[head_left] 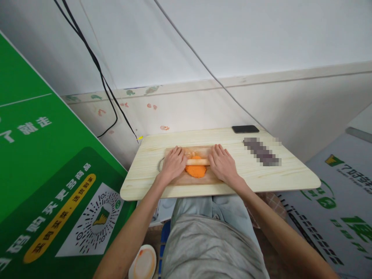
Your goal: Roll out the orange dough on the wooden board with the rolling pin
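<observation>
A wooden rolling pin (197,162) lies crosswise over a flattened orange piece of dough (196,171), which shows on both sides of the pin. My left hand (174,162) is closed over the pin's left end, and my right hand (223,162) over its right end; both ends are hidden under my fingers. Beneath them is a wooden cutting board (186,180) with a metal loop handle (160,164) sticking out at its left. Some pale marks show on the board behind the pin.
The board rests on a light wooden table (145,174) against a white wall. A black phone (245,129) and a blurred dark item (261,151) lie at the right. Green panels stand left, a grey printed panel right. A stained plate (143,262) is below the table.
</observation>
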`<control>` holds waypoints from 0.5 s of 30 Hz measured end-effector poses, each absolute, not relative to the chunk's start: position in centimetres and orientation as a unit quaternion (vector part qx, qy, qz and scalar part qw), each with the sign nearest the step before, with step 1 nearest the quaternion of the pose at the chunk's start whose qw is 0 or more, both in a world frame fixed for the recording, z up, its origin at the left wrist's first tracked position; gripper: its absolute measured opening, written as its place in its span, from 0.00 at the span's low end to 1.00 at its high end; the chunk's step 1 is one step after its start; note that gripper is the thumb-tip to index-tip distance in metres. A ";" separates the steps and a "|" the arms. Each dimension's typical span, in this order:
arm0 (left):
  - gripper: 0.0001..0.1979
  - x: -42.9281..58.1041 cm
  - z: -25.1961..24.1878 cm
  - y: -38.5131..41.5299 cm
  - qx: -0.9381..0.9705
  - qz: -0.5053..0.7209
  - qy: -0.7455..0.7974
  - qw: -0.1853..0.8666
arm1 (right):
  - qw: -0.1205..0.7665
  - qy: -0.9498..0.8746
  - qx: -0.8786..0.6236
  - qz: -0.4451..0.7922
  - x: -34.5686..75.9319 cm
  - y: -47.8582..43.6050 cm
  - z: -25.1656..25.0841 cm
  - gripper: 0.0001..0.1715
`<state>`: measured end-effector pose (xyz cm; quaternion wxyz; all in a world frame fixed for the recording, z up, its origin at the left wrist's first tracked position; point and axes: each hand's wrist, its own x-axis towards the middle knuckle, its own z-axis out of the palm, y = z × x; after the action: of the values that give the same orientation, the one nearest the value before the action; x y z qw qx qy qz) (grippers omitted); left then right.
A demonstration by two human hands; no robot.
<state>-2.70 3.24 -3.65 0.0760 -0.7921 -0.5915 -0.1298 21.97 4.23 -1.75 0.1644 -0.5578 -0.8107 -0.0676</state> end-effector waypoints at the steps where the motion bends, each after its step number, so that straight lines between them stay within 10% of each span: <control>1: 0.27 -2.6 -3.8 2.6 -0.793 -0.140 -0.588 0.080 | 0.170 -0.813 -0.552 -0.072 22.0 3.6 -1.9 0.36; 15: 0.29 -0.8 -4.0 -4.4 -0.757 -0.226 -0.605 0.094 | 0.283 -0.802 -0.512 -0.117 22.8 -1.9 -4.8 0.34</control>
<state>-0.81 -4.38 -4.02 0.0938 -0.7573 -0.6055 -0.2259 22.75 -1.93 -4.78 0.2830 -0.5125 -0.8022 -0.1172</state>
